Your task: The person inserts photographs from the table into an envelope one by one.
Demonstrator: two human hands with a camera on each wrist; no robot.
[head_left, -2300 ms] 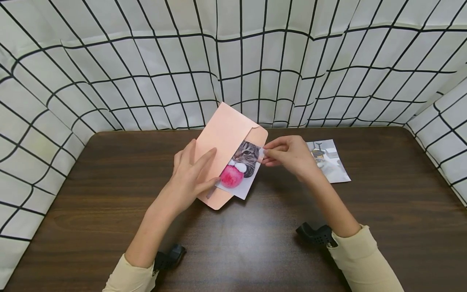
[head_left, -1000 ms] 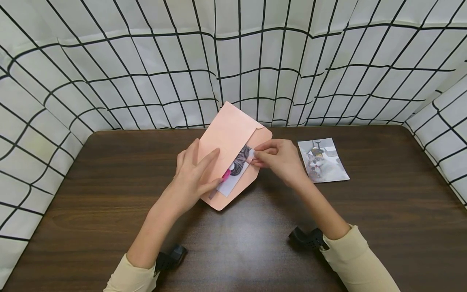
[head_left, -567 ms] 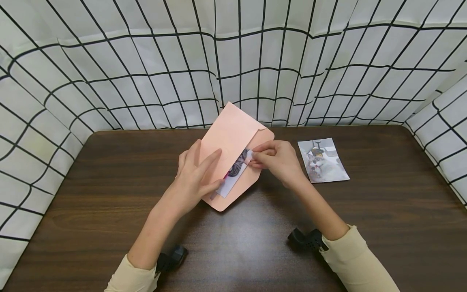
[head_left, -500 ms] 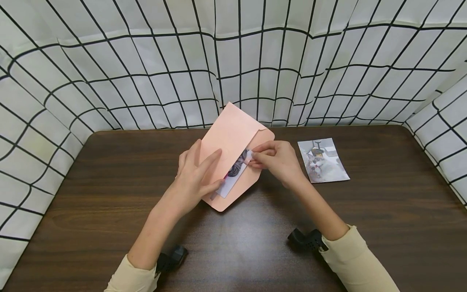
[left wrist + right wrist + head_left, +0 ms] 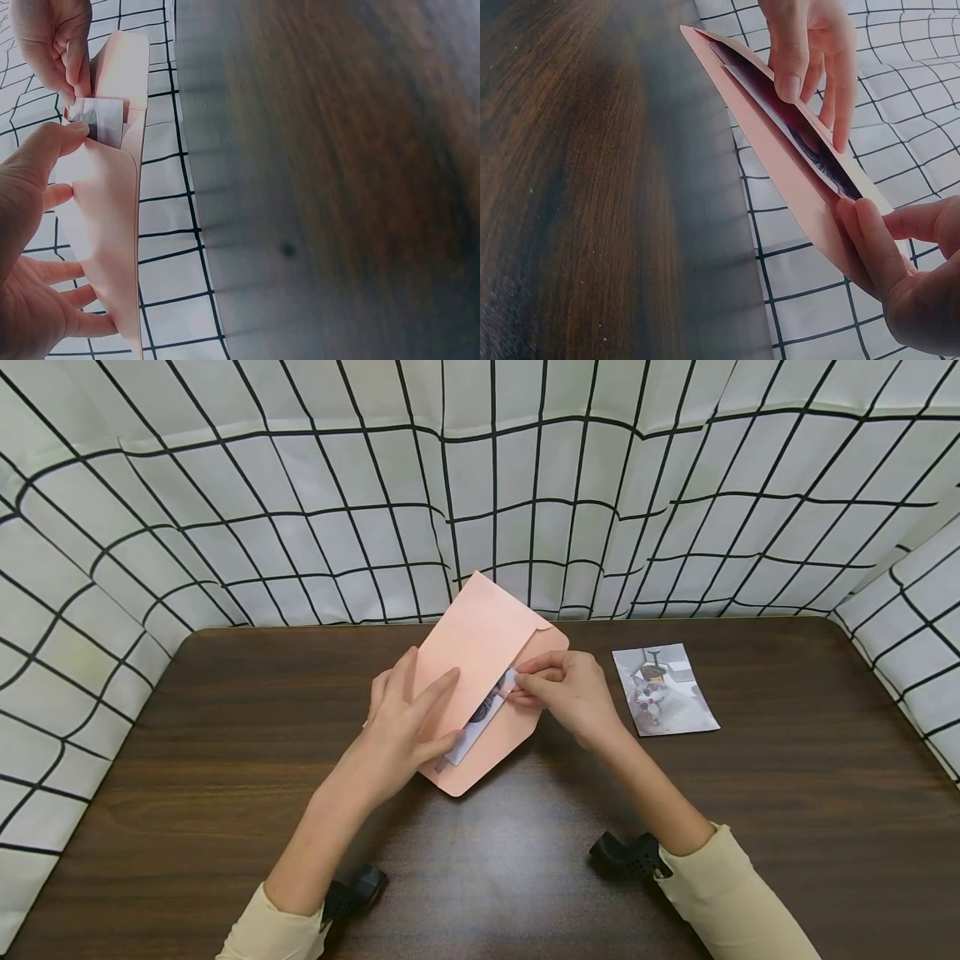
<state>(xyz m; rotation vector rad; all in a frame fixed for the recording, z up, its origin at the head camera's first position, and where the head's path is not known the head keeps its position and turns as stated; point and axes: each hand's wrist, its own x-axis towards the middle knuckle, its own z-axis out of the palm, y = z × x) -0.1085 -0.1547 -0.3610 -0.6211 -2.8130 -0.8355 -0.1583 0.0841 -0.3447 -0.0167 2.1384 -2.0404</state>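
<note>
A light pink envelope [image 5: 471, 647] is held tilted above the table, its flap side facing right. My left hand [image 5: 401, 727] grips it from the left, thumb at the pocket's edge; in the left wrist view several fingers spread against the envelope [image 5: 109, 202]. A printed cat photo [image 5: 474, 738] lies mostly inside the pocket, a narrow strip showing. My right hand [image 5: 573, 693] pinches that photo at its upper right corner. In the right wrist view the photo [image 5: 799, 139] sits within the pocket opening. A small greyish edge by the left thumb is too small to identify.
A second photo [image 5: 663, 689], of a white cat, lies flat on the brown wooden table [image 5: 480, 877] right of the envelope. Behind the table hangs a white cloth [image 5: 517, 468] with a black grid. Black wrist cameras [image 5: 626, 853] sit under both forearms.
The cat photo has slid leftward into the envelope, so its pink ball is now hidden. My right hand moved left with it. The envelope and left hand shifted slightly right.
</note>
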